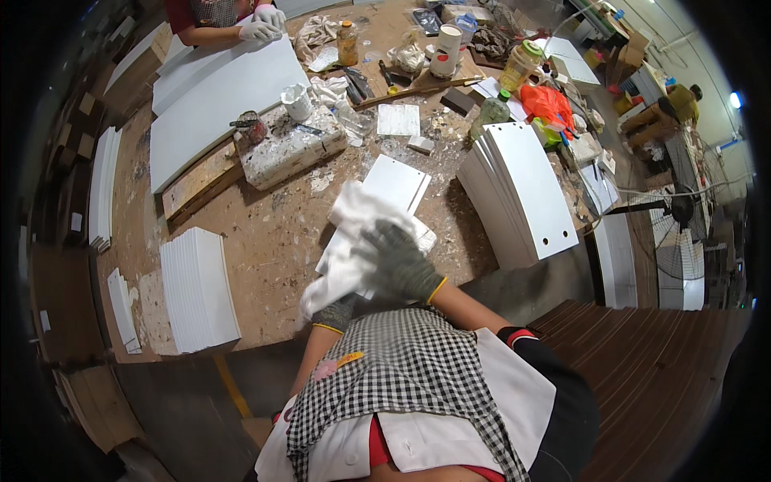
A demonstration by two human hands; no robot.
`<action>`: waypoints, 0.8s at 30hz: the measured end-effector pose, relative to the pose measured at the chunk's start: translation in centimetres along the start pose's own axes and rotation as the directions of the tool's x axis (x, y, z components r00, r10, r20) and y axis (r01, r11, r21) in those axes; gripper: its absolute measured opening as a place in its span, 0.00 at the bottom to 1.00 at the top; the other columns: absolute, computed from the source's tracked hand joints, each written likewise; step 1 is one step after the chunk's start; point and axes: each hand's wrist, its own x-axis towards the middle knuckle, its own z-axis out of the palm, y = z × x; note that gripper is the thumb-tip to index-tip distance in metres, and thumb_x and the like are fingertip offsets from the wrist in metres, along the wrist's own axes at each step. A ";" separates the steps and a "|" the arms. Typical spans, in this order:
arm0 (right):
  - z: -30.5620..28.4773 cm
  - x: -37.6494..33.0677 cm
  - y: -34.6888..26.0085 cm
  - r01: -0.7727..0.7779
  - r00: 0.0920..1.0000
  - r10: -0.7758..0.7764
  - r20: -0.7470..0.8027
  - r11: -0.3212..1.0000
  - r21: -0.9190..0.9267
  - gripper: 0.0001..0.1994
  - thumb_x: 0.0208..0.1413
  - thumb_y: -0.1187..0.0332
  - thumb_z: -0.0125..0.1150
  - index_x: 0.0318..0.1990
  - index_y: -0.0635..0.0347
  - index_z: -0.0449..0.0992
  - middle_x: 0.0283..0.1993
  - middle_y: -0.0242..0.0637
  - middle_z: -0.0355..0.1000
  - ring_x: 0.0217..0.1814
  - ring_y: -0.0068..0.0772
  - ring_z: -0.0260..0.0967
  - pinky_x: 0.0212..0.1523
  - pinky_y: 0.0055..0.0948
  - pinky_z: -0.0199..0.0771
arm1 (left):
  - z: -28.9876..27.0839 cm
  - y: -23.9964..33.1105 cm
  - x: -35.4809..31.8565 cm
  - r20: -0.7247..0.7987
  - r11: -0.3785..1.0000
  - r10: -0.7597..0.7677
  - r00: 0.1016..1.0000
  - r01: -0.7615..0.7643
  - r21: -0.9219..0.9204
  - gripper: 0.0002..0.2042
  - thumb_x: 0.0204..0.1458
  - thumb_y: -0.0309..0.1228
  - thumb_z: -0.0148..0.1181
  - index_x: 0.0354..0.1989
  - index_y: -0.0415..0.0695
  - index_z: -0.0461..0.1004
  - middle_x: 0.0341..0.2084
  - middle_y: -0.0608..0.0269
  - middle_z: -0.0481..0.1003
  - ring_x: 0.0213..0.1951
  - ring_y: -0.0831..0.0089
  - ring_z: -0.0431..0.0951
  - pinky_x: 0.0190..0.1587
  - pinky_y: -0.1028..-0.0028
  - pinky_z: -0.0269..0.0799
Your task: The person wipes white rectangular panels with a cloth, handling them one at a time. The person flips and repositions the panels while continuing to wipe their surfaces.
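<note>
A white cloth, blurred by motion, lies bunched over a white board with small holes, in front of me on the worktable. My right hand, in a dark grey-green knit glove with a yellow cuff, presses down on the cloth and grips it; its fingers are smeared. Below it, at the table's near edge, my left hand wears a similar glove. Its fingers are hidden under the cloth and the board's near end.
Stacked white panels with holes stand at right, another white stack at left. A paint-spattered block carries a white cup. Across the table, a co-worker's white-gloved hands rest by large white boards. Bottles and rags clutter the back.
</note>
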 end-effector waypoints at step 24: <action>-6.5 -2.6 3.0 -0.046 0.783 0.471 -0.407 0.696 0.716 0.18 0.67 0.72 0.61 0.63 0.59 0.75 0.58 0.50 0.75 0.60 0.42 0.76 0.56 0.39 0.82 | 11.4 8.8 -9.6 0.984 -0.647 0.118 0.134 -0.741 0.179 0.23 0.68 0.40 0.56 0.66 0.42 0.71 0.64 0.41 0.73 0.66 0.49 0.74 0.68 0.51 0.72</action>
